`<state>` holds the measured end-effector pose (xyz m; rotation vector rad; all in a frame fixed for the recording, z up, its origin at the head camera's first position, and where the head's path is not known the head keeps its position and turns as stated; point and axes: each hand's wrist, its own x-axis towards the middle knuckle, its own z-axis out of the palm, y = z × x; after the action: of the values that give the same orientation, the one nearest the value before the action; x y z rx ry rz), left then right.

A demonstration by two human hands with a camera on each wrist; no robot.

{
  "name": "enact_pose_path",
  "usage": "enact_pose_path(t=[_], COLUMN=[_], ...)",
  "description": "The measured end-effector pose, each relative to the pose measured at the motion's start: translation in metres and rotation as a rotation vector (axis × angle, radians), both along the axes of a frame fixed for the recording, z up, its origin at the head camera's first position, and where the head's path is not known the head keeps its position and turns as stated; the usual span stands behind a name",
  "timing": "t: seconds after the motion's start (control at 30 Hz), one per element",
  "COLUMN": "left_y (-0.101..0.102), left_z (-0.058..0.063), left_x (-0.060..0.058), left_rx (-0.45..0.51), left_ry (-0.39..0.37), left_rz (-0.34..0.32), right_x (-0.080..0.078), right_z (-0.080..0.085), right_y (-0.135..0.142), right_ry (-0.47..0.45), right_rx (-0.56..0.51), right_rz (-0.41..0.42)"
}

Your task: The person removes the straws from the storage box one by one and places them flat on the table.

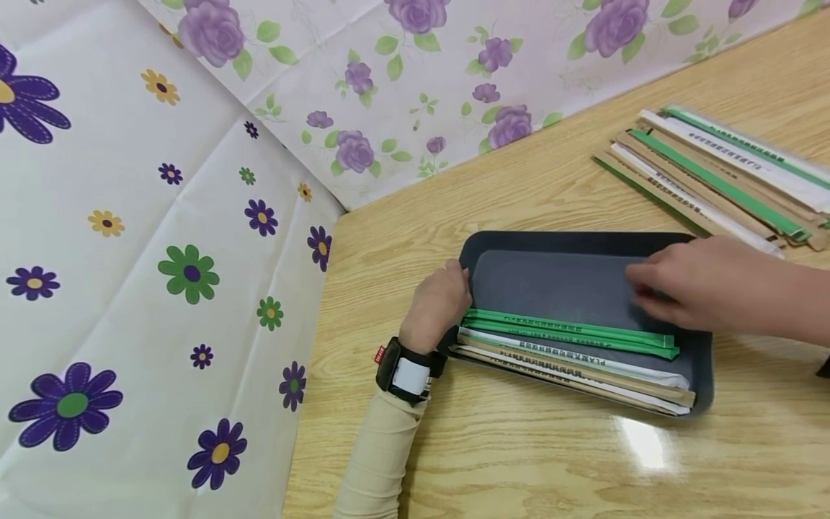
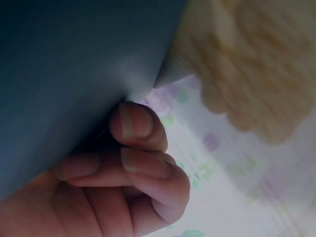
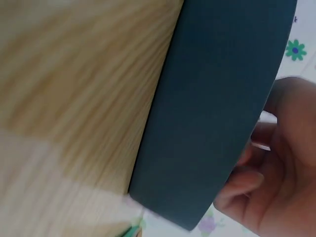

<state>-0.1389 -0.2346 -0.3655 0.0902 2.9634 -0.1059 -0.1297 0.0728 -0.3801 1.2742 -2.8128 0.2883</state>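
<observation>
A dark grey rectangular tray (image 1: 551, 281) lies on the wood-grain table. Along its near side sit several long straws in printed paper wrappers: green ones (image 1: 570, 333) further in, white and brown ones (image 1: 583, 370) against the near wall. At the tray's left end my left hand (image 1: 436, 306) grips the rim; its curled fingertips (image 2: 143, 165) show against the tray wall in the left wrist view. My right hand (image 1: 703, 281) is over the tray's right end, fingers loosely bent and nothing seen between them. The right wrist view shows that hand beyond the tray's outer wall (image 3: 197, 113).
More wrapped straws (image 1: 720, 173) in green, white and brown lie in a loose group on the table at the back right. Flower-printed sheets stand behind (image 1: 402, 86) and at the left (image 1: 143, 288). The table (image 1: 519, 461) extends in front of the tray.
</observation>
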Motion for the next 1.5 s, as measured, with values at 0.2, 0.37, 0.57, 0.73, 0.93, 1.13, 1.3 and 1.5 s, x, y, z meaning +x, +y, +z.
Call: enact_pose_path(t=[0.2,0.37,0.57,0.73,0.93,1.13,1.3,1.5], left_y=[0.002,0.001,0.0,-0.001,0.0,0.0,0.0,0.001], left_z=[0.001,0.001,-0.001,-0.002,-0.002,0.001,0.001,0.0], left_x=[0.0,-0.001,-0.001,0.0,0.001,0.001,0.0,0.0], left_rx=[0.002,-0.003,-0.014,-0.006,-0.013,-0.006,-0.002,-0.001], left_ry=[-0.02,-0.015,-0.002,0.013,0.033,0.042,0.029,0.008], left_rz=[0.02,0.015,0.008,0.001,-0.011,-0.021,-0.013,0.005], right_x=[0.009,0.011,0.011,0.012,0.011,0.012,0.013,0.014], right_z=[-0.012,-0.016,-0.016,-0.017,-0.017,-0.016,-0.017,-0.016], right_y=[-0.005,-0.007,-0.007,-0.007,-0.007,-0.007,-0.008,-0.008], right_ry=[-0.083,-0.096,-0.11,-0.12,-0.144,-0.135,-0.14,-0.155], right_rx=[0.019,0.03,0.012,-0.001,0.014,0.01,0.014,0.023], right_rz=[0.15,0.18,0.188,0.193,0.196,0.2,0.199,0.205])
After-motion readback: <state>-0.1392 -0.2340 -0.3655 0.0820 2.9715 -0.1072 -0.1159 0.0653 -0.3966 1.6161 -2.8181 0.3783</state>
